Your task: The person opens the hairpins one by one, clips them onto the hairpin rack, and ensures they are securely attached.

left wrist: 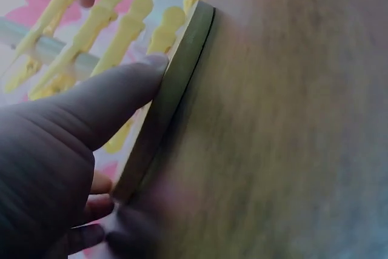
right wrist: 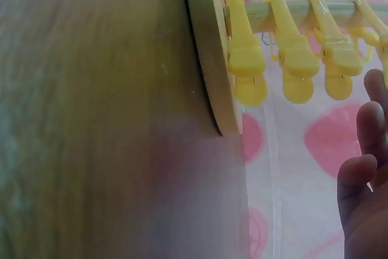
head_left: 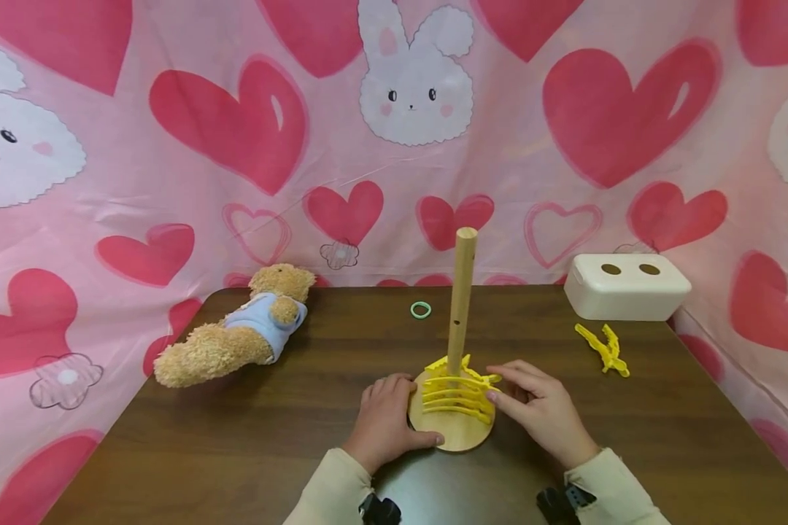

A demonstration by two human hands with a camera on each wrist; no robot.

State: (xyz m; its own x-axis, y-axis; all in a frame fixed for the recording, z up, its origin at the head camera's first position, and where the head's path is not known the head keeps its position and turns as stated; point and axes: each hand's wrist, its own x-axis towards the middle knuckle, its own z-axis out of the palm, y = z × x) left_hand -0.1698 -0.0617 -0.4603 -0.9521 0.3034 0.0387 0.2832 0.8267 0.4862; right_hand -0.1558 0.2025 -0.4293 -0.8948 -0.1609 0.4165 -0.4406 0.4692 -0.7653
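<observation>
Yellow clips (right wrist: 295, 56) sit between the two hands (head_left: 386, 419) (head_left: 546, 412).

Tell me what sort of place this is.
Probably a decorated tabletop play area, perhaps in a child's room: pink heart-and-rabbit cloth hangs behind, and a teddy bear lies on a brown table.

At the lower centre of the frame are two hands, one left hand (head_left: 390, 419) and one right hand (head_left: 545, 412), and one pale wooden stand (head_left: 462, 299) with one round base and one post. At least four long yellow plastic clips (right wrist: 294, 56) are at the post, overlapping too much for an exact count; one loose yellow plastic clip (head_left: 608, 354) lies at right. One tan plush bear (head_left: 265, 321) is left of centre, one mint-green ring (head_left: 421, 316) near the middle, one white box (head_left: 630, 297) with two round holes at right.
</observation>
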